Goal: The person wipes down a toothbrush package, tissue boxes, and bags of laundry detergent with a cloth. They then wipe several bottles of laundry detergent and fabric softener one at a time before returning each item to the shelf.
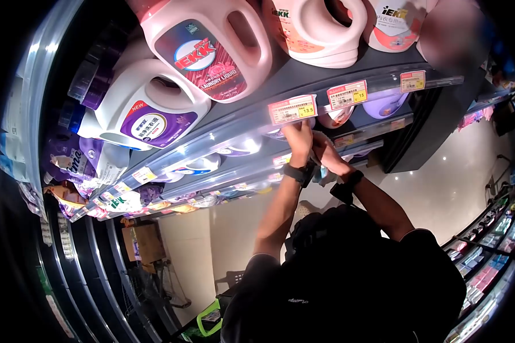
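Note:
My left hand [299, 139] reaches up to the shelf edge, its fingers closed at the lower edge of a pink-and-yellow price tag [292, 110] marked 13.5. Just right of it, my right hand [329, 155] is closed, with fingers curled inward and partly hidden by the left. A pale, bluish-white thing [325, 175] shows below the right hand; I cannot make out what it is. Above the tag stand pink laundry liquid jugs, the nearest one labelled [203, 60] and another jug [315, 34] to its right. Both wrists wear black bands.
A white detergent jug [154, 108] with a purple label leans at the left. More price tags [347, 95] line the clear shelf strip. Lower shelves hold further bottles and bags. A cardboard box [146, 243] and a green-handled basket [210, 320] are on the floor side.

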